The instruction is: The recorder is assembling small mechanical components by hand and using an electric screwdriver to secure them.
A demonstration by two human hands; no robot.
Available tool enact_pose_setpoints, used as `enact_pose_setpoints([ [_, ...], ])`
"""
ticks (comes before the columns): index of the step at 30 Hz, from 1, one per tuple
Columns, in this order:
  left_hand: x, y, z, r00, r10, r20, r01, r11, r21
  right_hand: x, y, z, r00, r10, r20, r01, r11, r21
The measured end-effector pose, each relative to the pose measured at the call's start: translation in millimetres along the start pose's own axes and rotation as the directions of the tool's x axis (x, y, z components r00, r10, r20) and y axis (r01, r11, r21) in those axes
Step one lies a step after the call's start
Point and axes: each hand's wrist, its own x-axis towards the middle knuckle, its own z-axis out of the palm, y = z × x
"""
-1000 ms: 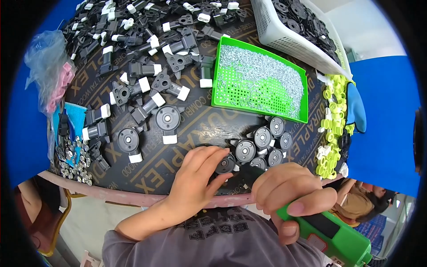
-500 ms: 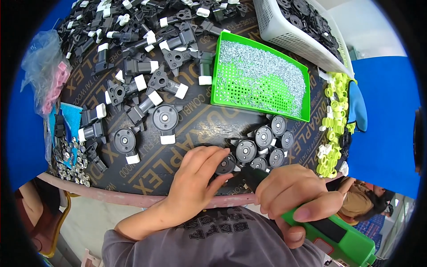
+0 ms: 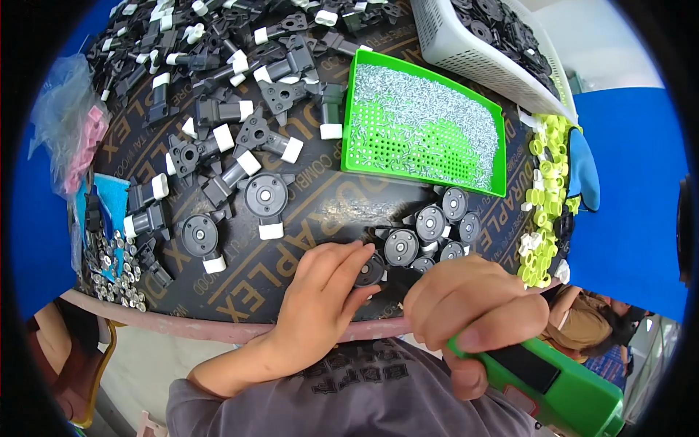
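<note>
My left hand (image 3: 320, 291) is closed around a black plastic part with a round disc face (image 3: 370, 270), near the table's front edge. In my right hand (image 3: 472, 309) is a green electric screwdriver (image 3: 564, 390), its dark nose pointing left toward that part. My own fingers hide most of the nose, and whether its tip touches the part I cannot tell. Just beyond my hands sits a group of similar black disc-faced parts (image 3: 401, 248). Two more, a disc-faced part with a white end (image 3: 266, 195) and another like it (image 3: 200, 234), lie to the left.
A green perforated tray (image 3: 422, 177) of small silver screws stands beyond my hands. Black parts with white ends (image 3: 218, 113) are heaped at the far left. A white basket (image 3: 488, 69) of black pieces, yellow-green rings (image 3: 539, 247) and small metal pieces (image 3: 120, 280) line the sides.
My right hand and the screwdriver have moved slightly up and to the left. My left hand keeps its hold on the black part. The view has shifted a little.
</note>
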Motion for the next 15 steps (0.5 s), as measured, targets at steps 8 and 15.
enact_pose_setpoints([
  [8,-2.2,-0.8,3.7,1.0,-0.008,-0.003,0.008,1.0,0.015,-2.9,-13.5,-13.0,0.994,0.034,-0.102,-0.033,0.999,0.014],
  [15,-1.9,-1.7,5.8,0.998,-0.059,0.008,0.059,0.998,0.03,8.8,23.3,-79.6,0.788,-0.097,-0.609,0.014,0.99,-0.139],
])
